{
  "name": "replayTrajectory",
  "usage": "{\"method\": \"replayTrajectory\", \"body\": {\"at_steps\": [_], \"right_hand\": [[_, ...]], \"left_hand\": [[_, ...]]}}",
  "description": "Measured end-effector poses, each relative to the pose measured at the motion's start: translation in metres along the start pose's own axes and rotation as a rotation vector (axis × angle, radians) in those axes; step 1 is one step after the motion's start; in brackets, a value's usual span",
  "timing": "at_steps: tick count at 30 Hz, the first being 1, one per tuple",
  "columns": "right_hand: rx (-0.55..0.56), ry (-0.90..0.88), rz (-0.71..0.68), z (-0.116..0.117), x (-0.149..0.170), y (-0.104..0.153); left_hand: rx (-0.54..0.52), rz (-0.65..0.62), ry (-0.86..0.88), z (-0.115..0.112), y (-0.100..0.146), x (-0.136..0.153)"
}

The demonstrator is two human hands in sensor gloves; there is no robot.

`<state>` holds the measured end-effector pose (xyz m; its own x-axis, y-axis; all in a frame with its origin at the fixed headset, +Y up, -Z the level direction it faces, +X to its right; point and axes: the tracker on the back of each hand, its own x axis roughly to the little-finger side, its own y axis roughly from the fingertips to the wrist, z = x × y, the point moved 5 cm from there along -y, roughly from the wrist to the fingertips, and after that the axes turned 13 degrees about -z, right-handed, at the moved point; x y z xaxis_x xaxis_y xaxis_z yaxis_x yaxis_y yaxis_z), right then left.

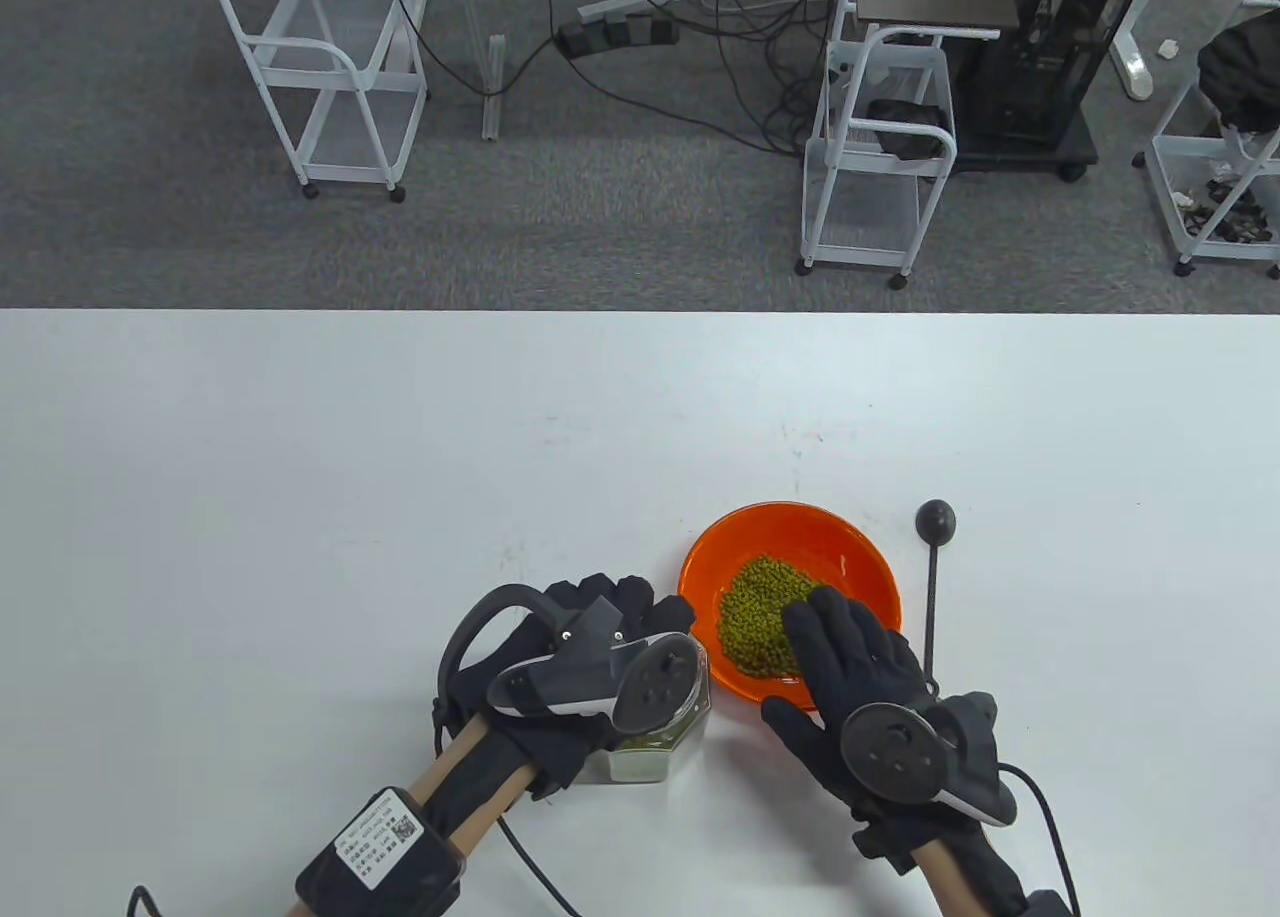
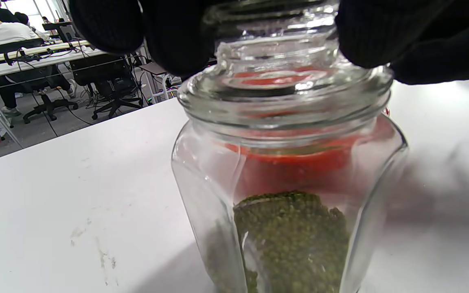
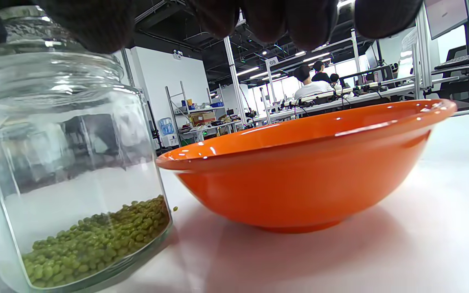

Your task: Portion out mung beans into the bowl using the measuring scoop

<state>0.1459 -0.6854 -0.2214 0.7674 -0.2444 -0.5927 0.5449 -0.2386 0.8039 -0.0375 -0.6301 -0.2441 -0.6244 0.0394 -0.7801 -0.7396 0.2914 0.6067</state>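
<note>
With left fingers (image 2: 169,36) curled round the jar (image 2: 287,162) neck at lower centre and right hand (image 1: 850,677) spread flat over the bowl (image 1: 720,557), a nudge risked spilling beans (image 1: 765,612)

The left hand (image 1: 590,647) reaches in from the lower left, its gloved fingers (image 2: 108,24) curled round the neck of the jar (image 2: 287,171). The right hand (image 1: 860,677) lies flat, fingers straight and together, pointing up-left, holding nothing.
</note>
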Motion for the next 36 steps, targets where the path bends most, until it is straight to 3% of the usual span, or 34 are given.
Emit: {"method": "replayTrajectory", "body": {"at_steps": [8,17,20,26,36], "right_hand": [[-0.005,0.003,0.002,0.002,-0.001,0.000],[0.012,0.007,0.003,0.001,0.000,0.000],[0.015,0.008,0.006,0.001,0.000,-0.001],[0.020,0.018,0.015,-0.001,0.003,0.000],[-0.006,0.011,0.012,0.002,0.006,0.000]], "left_hand": [[-0.020,0.006,0.005,0.001,0.006,-0.001],[-0.380,0.000,0.143,0.015,0.058,0.030],[-0.475,0.004,0.163,0.000,0.075,0.044],[-0.557,0.031,0.205,-0.044,0.087,0.065],[-0.513,0.052,0.245,-0.089,0.086,0.073]]}}
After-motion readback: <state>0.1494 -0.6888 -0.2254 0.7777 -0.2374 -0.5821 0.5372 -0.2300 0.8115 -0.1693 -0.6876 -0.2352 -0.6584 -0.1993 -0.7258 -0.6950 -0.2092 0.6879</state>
